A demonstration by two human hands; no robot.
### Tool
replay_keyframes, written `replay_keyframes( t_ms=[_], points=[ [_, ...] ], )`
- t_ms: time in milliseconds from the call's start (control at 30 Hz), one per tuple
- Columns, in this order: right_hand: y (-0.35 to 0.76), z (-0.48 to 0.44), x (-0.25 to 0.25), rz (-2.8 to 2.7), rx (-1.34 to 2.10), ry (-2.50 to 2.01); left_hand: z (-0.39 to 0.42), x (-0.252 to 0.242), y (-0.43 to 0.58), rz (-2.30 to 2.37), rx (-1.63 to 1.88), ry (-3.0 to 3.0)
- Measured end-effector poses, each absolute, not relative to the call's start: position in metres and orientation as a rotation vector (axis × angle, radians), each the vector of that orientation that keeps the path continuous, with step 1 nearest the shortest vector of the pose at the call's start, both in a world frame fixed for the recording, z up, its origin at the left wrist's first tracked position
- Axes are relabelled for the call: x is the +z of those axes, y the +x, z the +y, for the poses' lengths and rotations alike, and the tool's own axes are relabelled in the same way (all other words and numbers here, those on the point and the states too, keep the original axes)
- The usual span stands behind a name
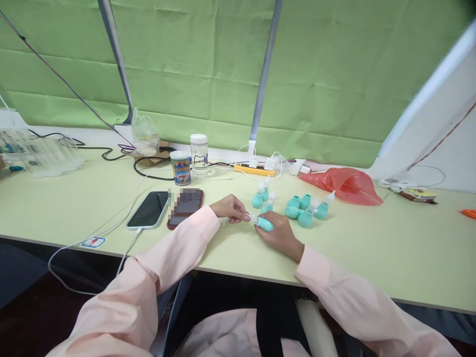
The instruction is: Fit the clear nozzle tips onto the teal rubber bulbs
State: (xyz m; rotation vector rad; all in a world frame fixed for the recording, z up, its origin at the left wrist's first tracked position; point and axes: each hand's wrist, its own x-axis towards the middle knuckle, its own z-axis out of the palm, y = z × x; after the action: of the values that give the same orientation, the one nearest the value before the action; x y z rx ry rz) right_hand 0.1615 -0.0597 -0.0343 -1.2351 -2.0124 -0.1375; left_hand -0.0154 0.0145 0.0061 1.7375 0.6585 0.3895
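Note:
My right hand (pixel 278 232) is wrapped round a teal rubber bulb (pixel 265 224), which lies tilted with its neck toward the left. At that neck sits a small clear nozzle (pixel 253 218), and my left hand (pixel 232 209) pinches its tip between thumb and fingers. Just beyond my hands stand several teal bulbs with clear nozzles, one of them a bulb (pixel 257 200) on the left. To the right is a cluster of more bulbs; a bare-necked bulb (pixel 305 201) stands there near a bulb with a nozzle (pixel 321 210).
Two phones, a white-edged phone (pixel 148 210) and a red-cased phone (pixel 186 206), lie left of my hands. Behind stand a printed cup (pixel 181 168), a lidded jar (pixel 200 154) and a yellow power strip (pixel 254 170). A red plastic bag (pixel 347 185) lies at the back right.

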Motion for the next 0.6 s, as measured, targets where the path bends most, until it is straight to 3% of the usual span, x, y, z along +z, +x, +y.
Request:
replay_keyframes(
  t_ms=[200, 600],
  points=[
    [0.162, -0.058, -0.038, -2.04, -0.175, -1.245, 0.01, 0.002, -0.014, 0.595, 0.339, 1.601],
    [0.155, -0.061, -0.033, -1.866, 0.264, -1.293, 0.004, -0.001, -0.01, 0.594, 0.425, 1.571]
  ],
)
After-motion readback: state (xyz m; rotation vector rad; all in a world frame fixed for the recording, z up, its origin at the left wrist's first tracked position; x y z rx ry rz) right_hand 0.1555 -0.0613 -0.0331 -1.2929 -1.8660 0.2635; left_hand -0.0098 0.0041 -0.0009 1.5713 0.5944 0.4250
